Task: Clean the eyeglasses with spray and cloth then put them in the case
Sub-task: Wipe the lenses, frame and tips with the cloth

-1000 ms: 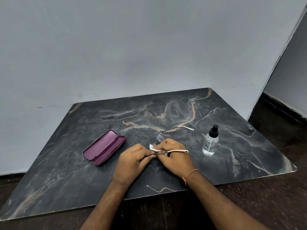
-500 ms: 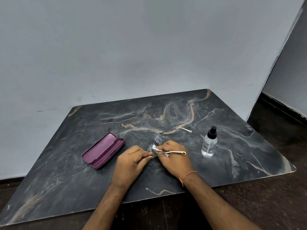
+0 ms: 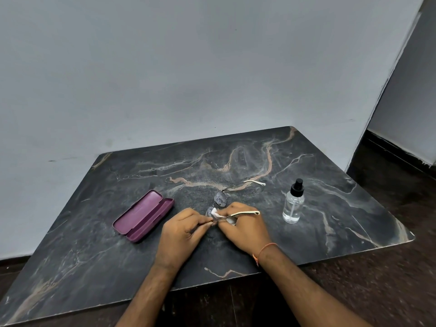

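- Since 0.5 s ago little has shifted: both hands stay together at table centre, and more of the white cloth (image 3: 215, 214) now shows over the near lens.
- L hand (image 3: 182, 232): forearm comes in from 6 o'clock, knuckles up, fingers curled, thumb and forefinger pinching the eyeglasses (image 3: 220, 199) frame at the near lens.
- R hand (image 3: 245, 226): forearm enters from 5 o'clock, orange thread (image 3: 263, 252) on the wrist, fingers curled round the cloth, pressing it to that lens; near temple arm lies across its knuckles.
- Eyeglasses: far lens and far temple reach toward 1 o'clock from the hands (whether they touch the table, can't tell).
- Spray bottle (image 3: 293, 204) upright at 3 o'clock of the hands, black cap, clear liquid, apart from them.
- Purple case (image 3: 144, 215) lies open at 9 o'clock on the dark marble table (image 3: 94, 244).
- No readable writing on bottle or case.
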